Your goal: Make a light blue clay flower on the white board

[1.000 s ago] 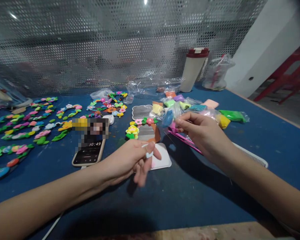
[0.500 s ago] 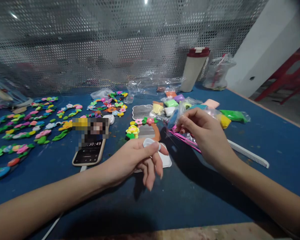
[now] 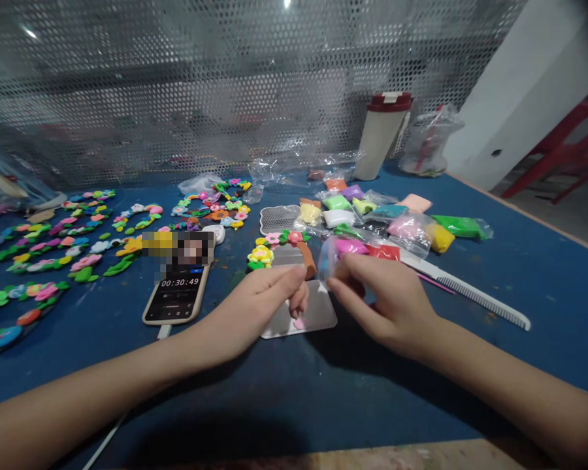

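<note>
Front tabletop is passable; phone blocks left, comb right, packets seemingly beyond.

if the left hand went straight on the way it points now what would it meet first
Probably the clear plastic packet at the fingers of the right hand, close ahead of the left hand; depth is unclear, so it might pass above or below.

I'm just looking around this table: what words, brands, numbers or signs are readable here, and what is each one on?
"00:30:49" – on the screen of the phone.
Phone screen, below those digits: small marks, too small to read; its upper part is blocked out by pixelation.
Tall cup, coloured packets and white comb: no lettering that I can make out.
</note>
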